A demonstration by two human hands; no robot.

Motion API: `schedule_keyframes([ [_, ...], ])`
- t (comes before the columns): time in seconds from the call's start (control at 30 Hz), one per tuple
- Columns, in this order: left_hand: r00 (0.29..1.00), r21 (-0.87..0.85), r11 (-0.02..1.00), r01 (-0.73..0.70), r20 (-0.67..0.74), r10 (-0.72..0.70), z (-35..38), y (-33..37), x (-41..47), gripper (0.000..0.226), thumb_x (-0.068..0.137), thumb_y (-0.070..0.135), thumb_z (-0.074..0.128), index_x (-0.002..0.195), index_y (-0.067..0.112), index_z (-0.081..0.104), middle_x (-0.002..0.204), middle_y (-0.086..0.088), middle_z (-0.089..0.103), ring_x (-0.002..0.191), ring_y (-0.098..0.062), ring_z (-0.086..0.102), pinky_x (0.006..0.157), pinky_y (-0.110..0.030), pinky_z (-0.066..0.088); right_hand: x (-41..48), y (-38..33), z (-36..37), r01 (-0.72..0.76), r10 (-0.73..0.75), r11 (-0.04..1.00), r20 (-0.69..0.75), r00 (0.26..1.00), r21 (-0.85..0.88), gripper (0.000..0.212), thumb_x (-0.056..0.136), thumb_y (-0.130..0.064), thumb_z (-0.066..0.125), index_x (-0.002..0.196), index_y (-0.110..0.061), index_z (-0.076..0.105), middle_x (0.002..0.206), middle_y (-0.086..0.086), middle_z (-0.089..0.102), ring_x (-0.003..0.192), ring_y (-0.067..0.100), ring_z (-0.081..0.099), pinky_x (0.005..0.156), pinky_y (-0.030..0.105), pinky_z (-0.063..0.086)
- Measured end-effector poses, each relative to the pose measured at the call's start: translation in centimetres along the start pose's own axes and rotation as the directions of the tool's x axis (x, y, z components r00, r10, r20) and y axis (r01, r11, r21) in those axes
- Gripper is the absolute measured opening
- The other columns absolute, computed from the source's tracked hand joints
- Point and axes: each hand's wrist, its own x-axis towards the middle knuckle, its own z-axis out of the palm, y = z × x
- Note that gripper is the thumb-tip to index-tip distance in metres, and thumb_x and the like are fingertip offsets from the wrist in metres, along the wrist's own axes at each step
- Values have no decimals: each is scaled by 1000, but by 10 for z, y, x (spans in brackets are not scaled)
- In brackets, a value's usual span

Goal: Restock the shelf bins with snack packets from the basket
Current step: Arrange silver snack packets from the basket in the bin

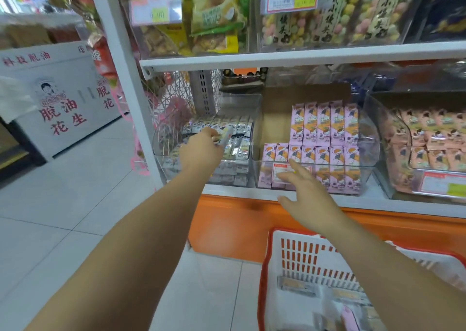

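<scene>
left grip pinching white packet over left bin, right grip spread beside pink bin

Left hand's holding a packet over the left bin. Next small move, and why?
Probably lower the left hand a little and let the packet go into the left bin: it is held just above rows of similar white packets. The right hand is open and holds nothing, so it could go to the basket afterwards.
</scene>
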Motion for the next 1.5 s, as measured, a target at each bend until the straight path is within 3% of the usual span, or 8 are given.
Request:
schedule_keyframes([
  [0.27,968,0,999,-51,246,50,36,3,28,26,96,23,48,116,22,64,79,1,62,57,-17,49,55,-27,43,6,11,-5,31,-31,999,16,999,10,46,92,-22,60,136,-24,47,159,-12,7,142,15,26,110,29,28],
  [0.4,962,-36,998,-57,266,65,32,-8,28,31,99,18,41,121,25,61,98,-7,68,52,-16,47,78,-40,52,8,18,-3,70,-70,997,-13,997,30,43,92,-19,58,134,-24,49,158,-12,13,141,14,26,110,29,27],
  [0.47,981,-15,995,-96,166,97,29,-7,16,30,98,18,43,123,25,59,90,-7,67,52,-16,46,92,-49,47,7,20,-2,92,-88,995,-85,993,49,39,92,-16,57,130,-24,54,155,-11,23,139,11,29,108,25,26],
  [0.63,894,-211,885,-415,-273,355,56,-15,-65,30,88,13,42,108,14,65,107,-3,65,93,-26,59,88,-46,46,-7,37,3,148,-147,989,-138,979,0,27,85,-8,58,110,-18,66,116,-3,63,97,14,59,92,29,45],
  [0.77,921,-267,884,-384,-40,388,131,-38,-139,37,78,21,41,105,18,66,102,-3,65,85,-27,63,81,-40,50,-34,75,17,90,-54,979,194,980,-182,27,89,-16,55,114,-19,65,113,-4,67,99,16,61,86,26,44],
  [0.97,902,-329,937,-117,359,239,204,-51,-193,49,93,18,51,142,16,39,147,0,33,135,-17,34,107,-23,26,-86,152,67,-251,338,935,420,842,-251,28,94,-20,49,120,-21,60,118,0,63,108,19,59,92,27,45],
  [1.3,931,-316,943,-100,306,201,220,-55,-204,48,94,5,43,140,20,44,153,7,28,139,-10,29,103,-17,26,-120,209,185,-342,439,896,675,593,-283,39,91,-24,53,129,-15,53,136,6,50,121,21,49,94,26,40],
  [1.5,932,-319,945,-65,320,172,220,-53,-204,46,95,8,42,138,24,45,153,11,26,134,-4,31,99,-13,27,-130,222,217,-221,554,811,591,587,-541,63,83,-56,51,132,-17,48,137,9,47,124,30,42,102,41,39],
])
